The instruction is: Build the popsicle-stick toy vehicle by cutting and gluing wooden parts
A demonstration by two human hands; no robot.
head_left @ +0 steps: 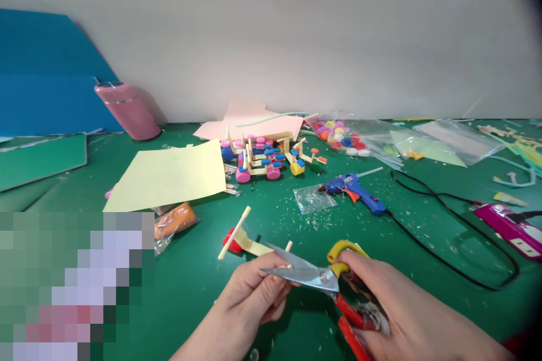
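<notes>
My left hand (254, 287) is closed, pinching a short pale stick (289, 246) whose end pokes up above the fingers. My right hand (381, 293) grips scissors (313, 276) with red and yellow handles. Their blades are parted and point left, right at my left fingertips and the small stick. Just beyond my left hand lies a little craft piece: a cream strip (256, 247) with a red round part (232, 241) and a cream stick (235, 232) across its end. Whether my left fingers also touch the strip I cannot tell.
Several small colourful craft models (262, 161) stand farther back. A blue glue gun (355, 189) rests on clear plastic, its black cord running right to a magenta power strip (508, 225). Yellow paper (169, 175), a wrapped orange lump (178, 220), a pink bottle (129, 110) and bagged coloured pieces (339, 135) lie around.
</notes>
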